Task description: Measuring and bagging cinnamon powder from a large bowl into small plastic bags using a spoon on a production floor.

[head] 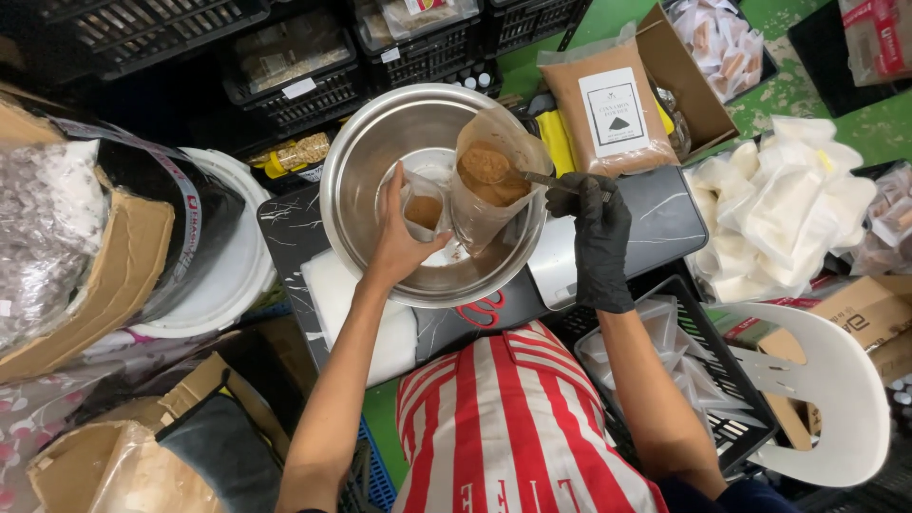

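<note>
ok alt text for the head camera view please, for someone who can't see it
Seen from above, a bare left hand holds a small clear pouch of brown powder over a large round steel bowl, while a black-gloved right hand dips a metal spoon into a bigger open clear bag of brown powder. A sealed labelled bag of brown powder lies behind.

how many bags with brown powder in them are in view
3. A small clear pouch in the bare left hand over the steel bowl; an open clear bag that the black-gloved right hand spoons from; a sealed labelled bag behind. Others may be hidden.
</note>
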